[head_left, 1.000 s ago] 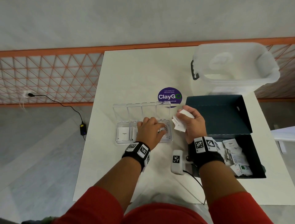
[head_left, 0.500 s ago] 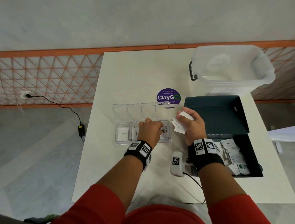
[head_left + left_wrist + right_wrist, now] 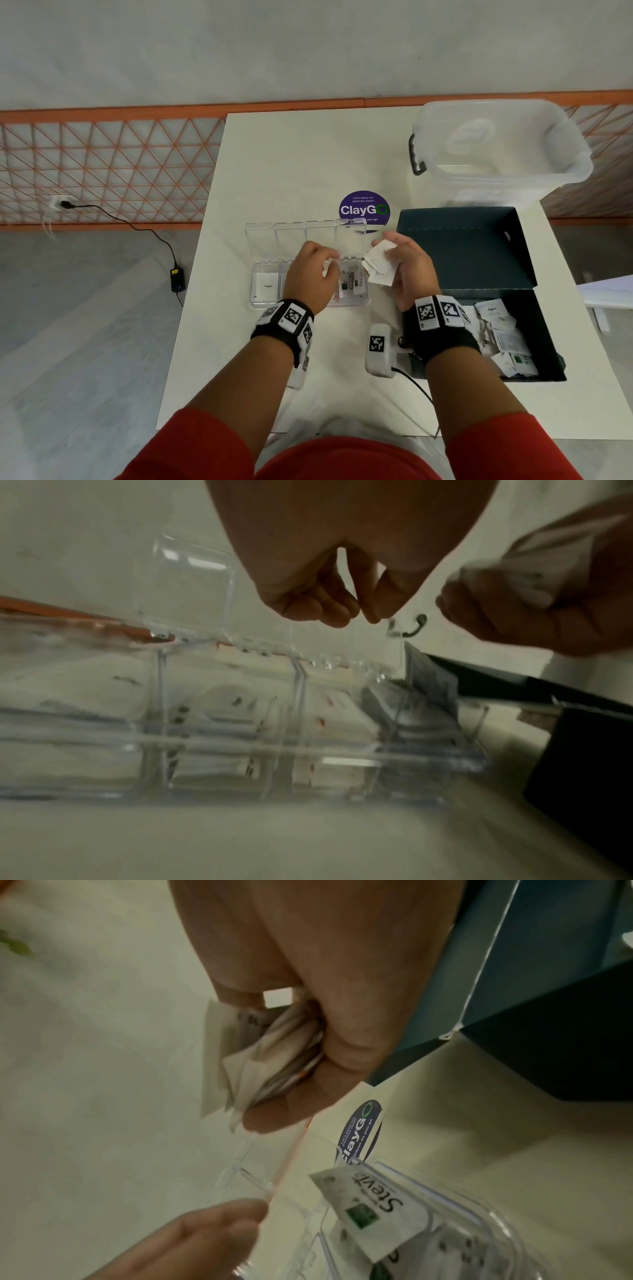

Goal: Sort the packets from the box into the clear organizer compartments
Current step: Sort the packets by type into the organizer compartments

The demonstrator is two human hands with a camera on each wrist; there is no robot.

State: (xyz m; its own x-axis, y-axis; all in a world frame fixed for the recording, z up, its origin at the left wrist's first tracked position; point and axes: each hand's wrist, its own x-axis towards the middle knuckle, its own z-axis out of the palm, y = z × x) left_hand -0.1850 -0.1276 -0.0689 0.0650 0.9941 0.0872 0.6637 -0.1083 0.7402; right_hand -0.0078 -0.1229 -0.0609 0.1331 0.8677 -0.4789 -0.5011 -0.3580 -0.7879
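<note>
The clear organizer (image 3: 255, 301) lies on the white table with its four lids up. A Sugar packet (image 3: 266, 286) lies in the leftmost compartment and Stevia packets (image 3: 354, 282) in the rightmost. My left hand (image 3: 330, 270) hovers over the middle compartments. In the left wrist view that left hand (image 3: 359, 615) has loosely curled fingers with nothing between them. My right hand (image 3: 394, 260) grips a bunch of white packets (image 3: 378, 265) just right of the organizer. The right wrist view shows the bunch of packets (image 3: 260, 1056) in my fingers above a Stevia packet (image 3: 377, 1199).
The dark box (image 3: 548, 342) stands open at the right with several packets (image 3: 503, 329) inside and its lid (image 3: 462, 246) folded back. A clear bin (image 3: 496, 150) sits behind it. A purple sticker (image 3: 364, 210) and a white tagged device (image 3: 378, 349) with a cable lie on the table.
My left hand has drawn back from the rightmost compartment, and the Stevia packets there now show. The right hand has stayed in place with its bunch.
</note>
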